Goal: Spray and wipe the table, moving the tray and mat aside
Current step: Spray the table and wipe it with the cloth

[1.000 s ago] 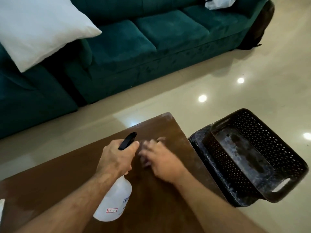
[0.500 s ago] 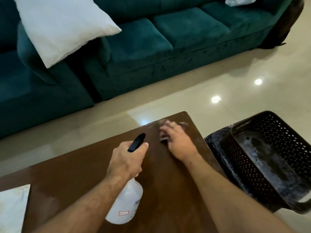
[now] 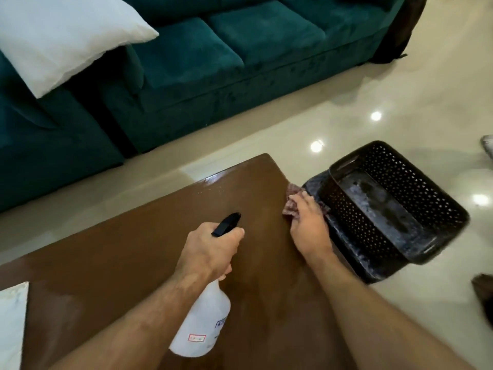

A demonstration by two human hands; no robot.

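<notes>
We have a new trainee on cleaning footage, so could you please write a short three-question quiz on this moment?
1. True or false: the left hand grips the spray bottle.
2. Where does the right hand press the cloth? A) the table's middle B) the table's right edge C) the floor
3. Fill in: the black perforated tray sits on the ____, beside the table.

Key: 1 true; 2 B; 3 floor.

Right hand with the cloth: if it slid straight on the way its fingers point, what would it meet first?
Probably nothing on the table: the right hand and cloth are at its edge; the black tray stands just beyond.
</notes>
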